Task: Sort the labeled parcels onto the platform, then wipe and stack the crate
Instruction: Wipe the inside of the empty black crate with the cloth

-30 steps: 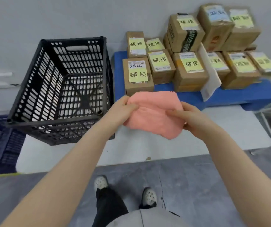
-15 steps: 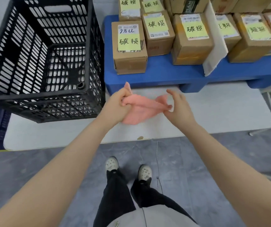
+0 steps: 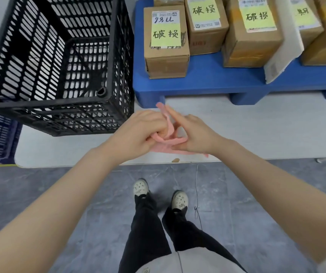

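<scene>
Crate (image 3: pixel 59 64) stands left of the platform (image 3: pixel 207 83), which bears the parcels (image 3: pixel 166 44).

Black crate (image 3: pixel 40 103) — parcels (image 3: pixel 166 56) on platform (image 3: pixel 207 85)

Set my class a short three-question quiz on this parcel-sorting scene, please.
1. Fill in: the left hand and right hand together hold a pink ____.
2. The parcels stand on: A the blue platform; B a wooden shelf; C a chair.
3. True or false: the black crate stands left of the platform.
Key: 1 cloth; 2 A; 3 true.
</scene>
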### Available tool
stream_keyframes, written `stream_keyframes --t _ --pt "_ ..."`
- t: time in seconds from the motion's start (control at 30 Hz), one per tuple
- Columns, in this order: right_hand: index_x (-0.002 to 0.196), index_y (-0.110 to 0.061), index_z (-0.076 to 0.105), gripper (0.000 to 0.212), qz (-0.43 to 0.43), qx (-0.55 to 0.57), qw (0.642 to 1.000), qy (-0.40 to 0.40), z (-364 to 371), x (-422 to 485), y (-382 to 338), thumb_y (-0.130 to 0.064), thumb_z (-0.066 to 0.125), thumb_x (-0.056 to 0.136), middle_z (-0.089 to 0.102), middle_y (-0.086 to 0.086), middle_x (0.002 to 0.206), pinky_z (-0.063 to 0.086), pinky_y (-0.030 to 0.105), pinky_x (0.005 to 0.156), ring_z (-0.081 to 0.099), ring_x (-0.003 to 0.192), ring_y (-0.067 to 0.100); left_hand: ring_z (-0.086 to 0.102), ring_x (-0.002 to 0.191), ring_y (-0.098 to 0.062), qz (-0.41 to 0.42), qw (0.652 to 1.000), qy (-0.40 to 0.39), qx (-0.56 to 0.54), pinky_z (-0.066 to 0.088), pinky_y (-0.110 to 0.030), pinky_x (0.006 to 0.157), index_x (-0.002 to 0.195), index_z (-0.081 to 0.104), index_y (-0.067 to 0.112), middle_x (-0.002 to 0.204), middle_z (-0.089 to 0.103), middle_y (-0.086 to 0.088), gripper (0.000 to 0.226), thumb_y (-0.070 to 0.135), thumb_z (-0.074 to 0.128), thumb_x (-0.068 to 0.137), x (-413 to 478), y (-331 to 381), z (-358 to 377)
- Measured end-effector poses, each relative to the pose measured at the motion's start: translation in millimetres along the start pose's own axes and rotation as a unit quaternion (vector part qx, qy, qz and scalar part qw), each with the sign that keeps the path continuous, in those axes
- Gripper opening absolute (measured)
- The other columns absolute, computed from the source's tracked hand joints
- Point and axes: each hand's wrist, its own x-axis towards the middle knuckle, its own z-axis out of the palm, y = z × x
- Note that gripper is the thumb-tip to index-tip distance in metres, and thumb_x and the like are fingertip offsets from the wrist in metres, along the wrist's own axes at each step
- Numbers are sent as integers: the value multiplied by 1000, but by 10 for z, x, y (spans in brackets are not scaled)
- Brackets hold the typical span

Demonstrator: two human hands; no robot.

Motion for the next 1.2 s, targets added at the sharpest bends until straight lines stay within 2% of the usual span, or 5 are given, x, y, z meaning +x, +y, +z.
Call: stream_keyframes --t 0.13,0.27,0.43,0.7,1.2 --pt "90 -30 59 16 30 -112 981 -153 -169 -67 28 -38 65 78 51 -11 76 42 30 69 52 80 21 44 69 -17 -61 998 -8 33 37 -34 68 80 45 22 78 49 6 21 3 48 70 -85 -42 -162" --pt "89 -20 68 26 135 -51 990 3 -356 -233 255 -42 64 76 55 2 118 43 41 94 51 111 26 45 72 -22 -139 983 60 105 30 -30 63 87 48 15 85 51 -3 21 1 48 71 -152 -117 -192" --pt "79 -7 56 14 37 -166 936 307 -543 -455 307 -16 64 72 59 9 81 35 33 72 52 76 30 45 76 -29 -17 940 219 261 35 -35 74 81 48 7 84 53 -13 24 -12 33 82 -213 -257 96" --pt "131 -22 53 48 206 -137 965 -89 299 -668 684 -27 64 84 52 5 128 42 36 89 54 112 30 55 102 -37 -326 910 -130 218 41 -45 90 113 58 7 111 59 -15 52 -5 66 62 -740 -506 1102" --pt "131 -16 48 44 512 87 843 142 97 -309 1144 -24 50 88 60 9 119 47 33 74 58 102 29 51 110 -34 -432 901 14 29 40 -40 94 130 53 18 123 57 -10 46 14 59 85 -257 -537 1614"
